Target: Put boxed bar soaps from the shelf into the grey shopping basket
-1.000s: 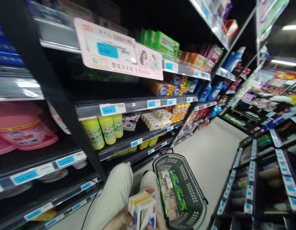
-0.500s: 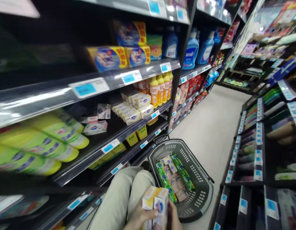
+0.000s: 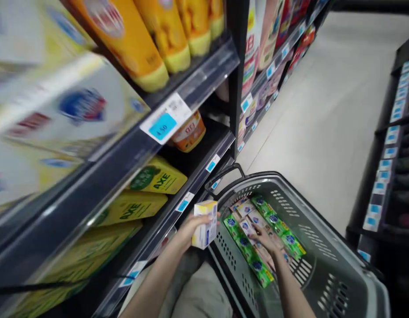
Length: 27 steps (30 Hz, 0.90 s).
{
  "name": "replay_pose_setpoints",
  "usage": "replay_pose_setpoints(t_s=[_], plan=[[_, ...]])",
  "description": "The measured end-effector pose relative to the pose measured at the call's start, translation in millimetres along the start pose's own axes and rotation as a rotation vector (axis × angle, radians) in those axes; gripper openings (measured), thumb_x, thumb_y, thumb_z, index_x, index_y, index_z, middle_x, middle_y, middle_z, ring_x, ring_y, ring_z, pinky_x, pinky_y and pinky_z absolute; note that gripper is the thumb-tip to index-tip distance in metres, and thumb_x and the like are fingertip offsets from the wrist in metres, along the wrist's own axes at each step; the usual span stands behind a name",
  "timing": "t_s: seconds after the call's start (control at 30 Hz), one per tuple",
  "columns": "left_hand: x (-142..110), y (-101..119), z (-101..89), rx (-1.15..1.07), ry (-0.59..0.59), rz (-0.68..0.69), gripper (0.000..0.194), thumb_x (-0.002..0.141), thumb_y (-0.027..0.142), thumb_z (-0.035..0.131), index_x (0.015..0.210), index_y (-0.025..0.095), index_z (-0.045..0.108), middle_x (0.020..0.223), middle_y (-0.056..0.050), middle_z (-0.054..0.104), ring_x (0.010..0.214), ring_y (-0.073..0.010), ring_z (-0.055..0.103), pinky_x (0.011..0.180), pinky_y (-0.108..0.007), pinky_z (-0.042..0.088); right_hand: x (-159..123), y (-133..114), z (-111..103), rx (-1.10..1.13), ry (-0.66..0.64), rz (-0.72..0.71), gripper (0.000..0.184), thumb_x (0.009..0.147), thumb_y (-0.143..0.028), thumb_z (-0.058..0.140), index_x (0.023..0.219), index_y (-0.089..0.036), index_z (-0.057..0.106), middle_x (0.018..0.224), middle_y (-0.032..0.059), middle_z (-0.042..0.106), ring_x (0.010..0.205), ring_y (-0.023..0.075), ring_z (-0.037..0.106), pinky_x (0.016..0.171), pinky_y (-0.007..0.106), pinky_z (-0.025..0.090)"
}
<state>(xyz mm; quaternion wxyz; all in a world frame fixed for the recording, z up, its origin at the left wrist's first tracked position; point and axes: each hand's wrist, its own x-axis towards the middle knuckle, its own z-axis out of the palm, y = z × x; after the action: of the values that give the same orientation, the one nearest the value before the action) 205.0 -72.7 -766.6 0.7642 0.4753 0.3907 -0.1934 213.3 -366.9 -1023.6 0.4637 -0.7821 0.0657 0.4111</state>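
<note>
My left hand (image 3: 188,229) grips a white and yellow soap box (image 3: 204,224) beside the near rim of a grey shopping basket (image 3: 326,229) on the floor. My right hand (image 3: 264,240) reaches down inside the basket, fingers spread flat on the small boxes there. Green packs (image 3: 249,251) and pale soap boxes (image 3: 249,216) line the basket's bottom. A black handle (image 3: 224,173) lies folded at the basket's far rim.
A dark shelf unit (image 3: 131,154) runs along my left with yellow bottles (image 3: 148,39), yellow AXE packs (image 3: 158,176) and blue price tags (image 3: 162,126). More shelving (image 3: 394,132) stands at the right. Pale aisle floor (image 3: 323,97) stretches ahead. My trouser legs (image 3: 197,291) are below.
The view swung down and closer to the basket. My hands parted: the left one carried one box toward the basket rim, the right one went down into the basket.
</note>
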Motion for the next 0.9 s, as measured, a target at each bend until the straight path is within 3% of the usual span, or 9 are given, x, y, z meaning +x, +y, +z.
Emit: replay_pose_setpoints(t_s=[0.1,0.3,0.5,0.63,0.77,0.9], plan=[[6,-6,-2.0,0.085,0.014,-0.034,0.064,0.047,0.039,0.088,0.102,0.013,0.067,0.110,-0.014,0.071,0.099,-0.0319,0.066,0.088,-0.039,0.046,39,13,9,-0.030,-0.150,0.085,0.077,0.065,-0.035,0.065,0.137,-0.010,0.052,0.145,0.0172,0.048,0.134,0.0291,0.047,0.114,0.044,0.032],[-10,-6,-12.9,0.039,-0.054,-0.059,0.058,0.052,0.040,0.085,0.102,0.015,0.070,0.097,-0.009,0.071,0.096,-0.0293,0.065,0.084,-0.035,0.047,70,29,28,-0.091,-0.141,0.105,0.077,0.072,-0.036,0.062,0.140,-0.003,0.046,0.142,0.0195,0.050,0.128,0.0279,0.051,0.110,0.039,0.038],[-5,-3,-18.6,0.001,0.068,-0.067,0.062,0.049,0.040,0.085,0.104,0.017,0.069,0.103,-0.008,0.071,0.101,-0.0303,0.065,0.086,-0.035,0.047,80,27,32,-0.210,-0.129,0.070,0.075,0.072,-0.034,0.065,0.139,-0.005,0.048,0.139,0.0205,0.054,0.124,0.0303,0.055,0.104,0.040,0.042],[-8,-6,-20.2,-0.018,0.045,-0.040,0.064,0.052,0.041,0.087,0.108,0.017,0.069,0.098,-0.007,0.072,0.098,-0.0296,0.065,0.085,-0.036,0.047,82,22,34,-0.389,-0.135,0.012,0.071,0.076,-0.035,0.063,0.140,-0.006,0.047,0.134,0.0205,0.057,0.122,0.0316,0.056,0.104,0.042,0.041],[-10,-9,-23.4,-0.015,0.034,-0.038,0.066,0.052,0.043,0.088,0.109,0.016,0.069,0.099,-0.008,0.071,0.099,-0.0300,0.064,0.087,-0.037,0.047,74,15,44,-0.573,-0.050,-0.024,0.064,0.083,-0.035,0.057,0.139,-0.007,0.046,0.129,0.0217,0.060,0.116,0.0309,0.059,0.100,0.041,0.043],[-8,-6,-23.0,0.029,0.068,-0.027,0.061,0.051,0.044,0.086,0.101,0.014,0.071,0.103,-0.010,0.070,0.101,-0.0322,0.063,0.087,-0.038,0.046,58,7,57,-0.683,0.050,-0.031,0.070,0.089,-0.036,0.049,0.146,0.001,0.032,0.133,0.0304,0.050,0.118,0.0351,0.054,0.103,0.043,0.040]])
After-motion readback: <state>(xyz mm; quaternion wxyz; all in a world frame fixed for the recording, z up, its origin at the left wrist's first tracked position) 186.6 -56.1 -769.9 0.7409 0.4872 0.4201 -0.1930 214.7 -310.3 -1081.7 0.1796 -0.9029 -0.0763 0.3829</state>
